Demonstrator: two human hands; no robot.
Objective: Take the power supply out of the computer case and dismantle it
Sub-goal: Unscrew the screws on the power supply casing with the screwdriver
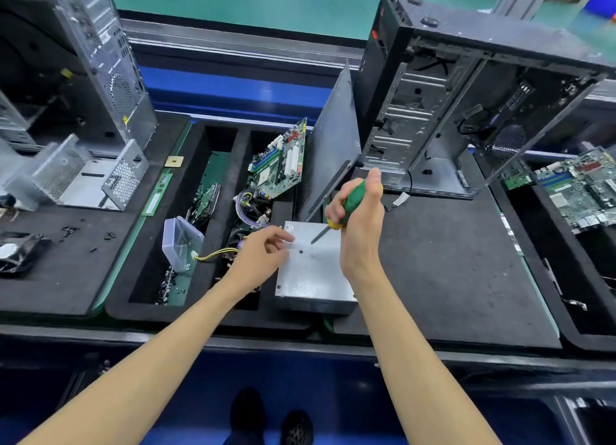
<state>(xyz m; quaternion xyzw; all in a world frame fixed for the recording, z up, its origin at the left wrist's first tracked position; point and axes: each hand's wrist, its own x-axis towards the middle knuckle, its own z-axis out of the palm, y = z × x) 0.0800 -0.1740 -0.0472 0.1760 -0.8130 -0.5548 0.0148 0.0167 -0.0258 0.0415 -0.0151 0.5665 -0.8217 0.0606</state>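
Note:
The silver power supply (313, 274) lies flat on the black foam mat in front of me, a small dark screw (301, 252) loose on its top. My right hand (361, 218) grips a green and yellow screwdriver (350, 203), its tip held just above the box's top face. At the box's far left corner my left hand (263, 251) hovers with thumb and forefinger drawn together, seeming to pinch something tiny that I cannot make out. The open black computer case (466, 94) stands behind at the right.
A detached side panel (333, 138) leans against the case. The foam tray (160, 244) on the left holds a motherboard (280, 161), cables, a clear plastic box (181, 241) and screws. Another case (100, 61), metal brackets (76, 174) and a fan (20, 251) sit far left; a second motherboard (580, 188) lies right.

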